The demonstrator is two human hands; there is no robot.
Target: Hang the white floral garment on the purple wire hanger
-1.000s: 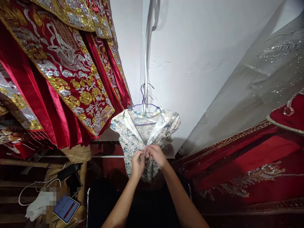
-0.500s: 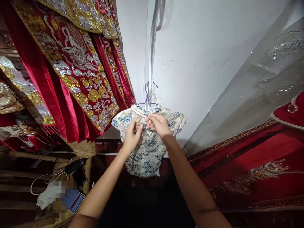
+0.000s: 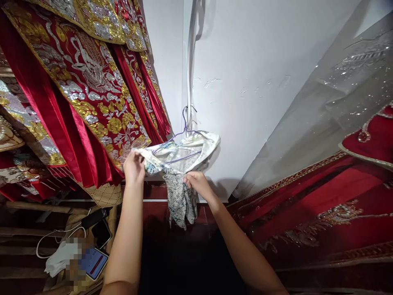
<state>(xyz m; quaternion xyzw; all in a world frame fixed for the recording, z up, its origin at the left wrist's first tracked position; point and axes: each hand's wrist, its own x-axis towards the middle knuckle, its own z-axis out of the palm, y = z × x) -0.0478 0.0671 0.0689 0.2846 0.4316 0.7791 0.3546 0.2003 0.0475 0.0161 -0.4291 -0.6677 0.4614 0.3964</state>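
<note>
In the head view, a small white garment with a blue floral print (image 3: 179,164) hung on a purple wire hanger (image 3: 184,131) against the white wall (image 3: 260,82). The left hand (image 3: 134,167) had its fingers closed on the garment's left edge, drawing it out sideways toward the red robes embroidered in gold and silver (image 3: 86,94). The right hand (image 3: 198,184) pinched the cloth at the garment's middle, where the fabric bunched and hung down. A phone with a lit screen (image 3: 92,262) lay at lower left, beside a white cable (image 3: 52,239).
</note>
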